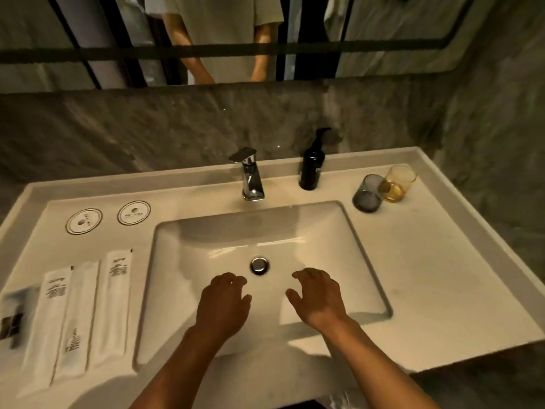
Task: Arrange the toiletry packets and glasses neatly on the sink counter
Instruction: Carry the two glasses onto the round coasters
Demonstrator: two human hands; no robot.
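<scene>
Both your hands hover empty over the white rectangular basin (365,261), near its front rim: your left hand (224,302) and right hand (320,299) have fingers spread and loosely curled, gripping nothing.

Along the counter's left edge lie three long white paper toiletry packets (79,317) side by side, roughly parallel, the rightmost sitting further back than the others. A blurred dark-and-white item (13,317) lies at the front-left corner; you cannot tell what it is. Behind the packets, near the back-left corner, sit two round white coasters (109,217).

Toward the back-right corner stand a smoky grey glass tumbler (368,193) and an amber glass tumbler (398,184), touching or overlapping. Reaching for one could knock them together, or tip one toward the basin. The black pump bottle (312,166) beside the chrome tap (250,175) could catch your sleeve-free forearm too.
</scene>
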